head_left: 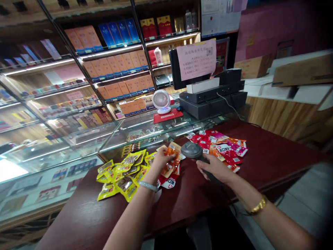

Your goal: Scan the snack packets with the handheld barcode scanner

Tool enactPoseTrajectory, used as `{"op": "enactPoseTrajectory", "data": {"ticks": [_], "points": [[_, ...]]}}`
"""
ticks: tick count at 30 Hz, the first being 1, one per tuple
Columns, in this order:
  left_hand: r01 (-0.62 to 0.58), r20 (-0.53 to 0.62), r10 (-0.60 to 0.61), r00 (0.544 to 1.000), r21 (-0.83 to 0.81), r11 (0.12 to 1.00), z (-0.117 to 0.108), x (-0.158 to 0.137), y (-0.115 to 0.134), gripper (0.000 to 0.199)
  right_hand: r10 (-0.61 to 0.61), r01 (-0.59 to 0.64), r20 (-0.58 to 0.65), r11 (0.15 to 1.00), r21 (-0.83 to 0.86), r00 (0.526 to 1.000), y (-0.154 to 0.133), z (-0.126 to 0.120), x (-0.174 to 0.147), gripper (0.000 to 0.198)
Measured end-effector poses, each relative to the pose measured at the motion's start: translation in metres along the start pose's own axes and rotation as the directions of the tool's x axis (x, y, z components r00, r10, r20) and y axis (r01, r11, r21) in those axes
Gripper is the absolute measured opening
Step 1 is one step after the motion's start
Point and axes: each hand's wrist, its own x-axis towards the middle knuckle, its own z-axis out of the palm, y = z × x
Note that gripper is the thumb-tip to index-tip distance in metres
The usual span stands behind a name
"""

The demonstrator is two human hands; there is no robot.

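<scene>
Head view, hands: we counted two bare hands above one smooth, dark red-brown wooden table (88, 222).
Left hand: we saw the left hand (160, 160) with its fingers closed round a bunch of glossy orange plastic packets (173, 149) near the table's far edge; we could not tell how many it gripped.
Right hand: we saw the right hand (213, 167) wrapped round the handle of one dark grey, round-headed plastic scanner (191, 150), its head just beside the orange bunch.
Wrists: we counted two ornaments, one smooth pale-green bangle (148, 186) on the left and one shiny gold-coloured bracelet (259, 205) on the right.
Yellow pile: to the left lay well over ten flat, crinkled yellow plastic packets (126, 184), overlapping too much for us to count.
Red heap: beyond the right hand we saw a loose spread of red, pink and orange plastic packets (227, 152), also past exact counting.
Under the left hand: a few red-and-white packets (170, 180) lay partly hidden.
Glass counter: on the clear glass counter (111, 144) we counted one round white plastic fan (161, 100) and one black monitor (174, 76) with one pink paper sheet (196, 57) over it.
Shelves: we counted four tall blue boxes (118, 31) together on an upper shelf.
</scene>
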Motion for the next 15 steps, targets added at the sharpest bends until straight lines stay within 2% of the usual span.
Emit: {"op": "enactPoseTrajectory", "data": {"ticks": [2,4,6,8,11,13,15], "points": [[0.018,-0.100,0.007,0.995,0.239,0.971,-0.007,0.002,-0.004,0.047,0.004,-0.005,-0.037,0.999,-0.036,0.999,0.011,-0.002,-0.014,0.044],[0.015,-0.248,0.118,0.962,0.474,0.880,-0.007,0.003,-0.002,0.050,0.030,-0.037,-0.083,0.996,-0.081,0.996,0.023,-0.005,-0.027,0.044],[-0.039,-0.291,0.255,0.922,0.587,0.809,0.004,0.003,0.007,0.048,0.060,-0.066,-0.120,0.997,-0.043,0.991,0.035,-0.009,-0.038,0.043],[-0.141,-0.198,0.318,0.927,0.601,0.786,0.028,0.002,0.022,0.041,0.074,-0.074,-0.157,0.997,0.010,0.985,0.043,-0.014,-0.047,0.044],[-0.267,0.019,0.312,0.950,0.568,0.778,0.076,0.002,0.046,0.043,0.091,-0.076,-0.194,0.993,0.086,0.977,0.048,-0.020,-0.056,0.044],[-0.298,0.107,0.290,0.951,0.562,0.772,0.104,0.004,0.060,0.050,0.100,-0.077,-0.204,0.990,0.119,0.974,0.049,-0.024,-0.059,0.044],[-0.289,0.136,0.259,0.956,0.569,0.770,0.123,0.007,0.069,0.055,0.105,-0.077,-0.214,0.988,0.133,0.971,0.049,-0.028,-0.062,0.044]]}}
